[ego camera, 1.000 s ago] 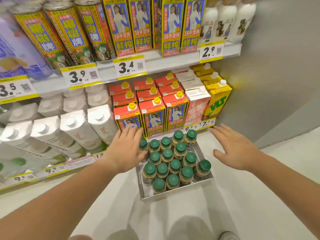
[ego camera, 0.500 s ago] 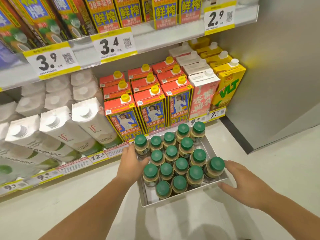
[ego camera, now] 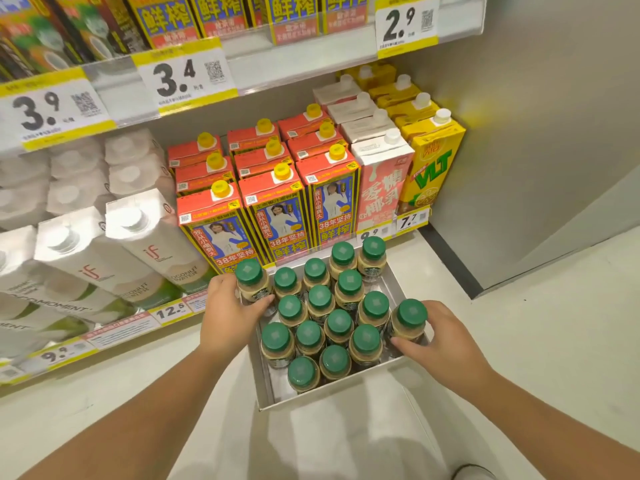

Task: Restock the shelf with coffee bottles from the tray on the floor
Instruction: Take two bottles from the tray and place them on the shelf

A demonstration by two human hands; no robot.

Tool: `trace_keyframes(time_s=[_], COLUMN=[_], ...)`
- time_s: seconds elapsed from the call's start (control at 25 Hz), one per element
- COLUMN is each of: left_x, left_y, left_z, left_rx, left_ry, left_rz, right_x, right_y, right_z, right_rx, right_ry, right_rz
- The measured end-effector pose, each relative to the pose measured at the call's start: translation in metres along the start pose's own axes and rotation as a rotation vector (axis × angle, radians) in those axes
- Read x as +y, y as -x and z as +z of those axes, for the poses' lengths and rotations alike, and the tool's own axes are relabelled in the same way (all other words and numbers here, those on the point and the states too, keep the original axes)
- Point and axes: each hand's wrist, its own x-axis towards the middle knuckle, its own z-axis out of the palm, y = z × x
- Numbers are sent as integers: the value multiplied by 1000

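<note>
With my left hand [ego camera: 230, 315] curled round the green-capped coffee bottle [ego camera: 252, 288] at the far-left corner of the tray [ego camera: 332, 396] on the floor, and my right hand [ego camera: 441, 339] gripping a second coffee bottle [ego camera: 408, 328] at its right edge, I should lift both straight up, clear of their neighbours, before turning to the shelf [ego camera: 298, 64].

A pale, smooth floor [ego camera: 561, 358] fills the lower right and reflects soft, even light. To the right rises a plain grey wall panel [ego camera: 554, 133], edged at its foot by a dark strip [ego camera: 450, 261]. On the left stands store shelving. An upper shelf [ego camera: 298, 64] has a clear front rail carrying yellow-bordered price tags [ego camera: 183, 77]. A lower shelf [ego camera: 114, 341] sits close to the floor, packed with white cartons [ego camera: 152, 244], red-topped cartons [ego camera: 277, 216] and a yellow carton [ego camera: 433, 168].
</note>
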Motion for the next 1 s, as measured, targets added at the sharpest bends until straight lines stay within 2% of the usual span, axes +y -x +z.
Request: trace_keyframes(time_s=[0.28,0.72,1.0], left_x=[85,295,444], left_y=[-10,-27,-69], left_z=[-80,-228,-295], left_rx=[-49,6,83], left_ry=[328,519,593], left_rz=[137,549,632], right_x=[-76,-290,-391], right_y=[-7,-3,-52], right_z=[-71,-243,-340], right_rx=[98,421,611], right_ry=[-97,-217,-241], right_rz=[10,-316,-476])
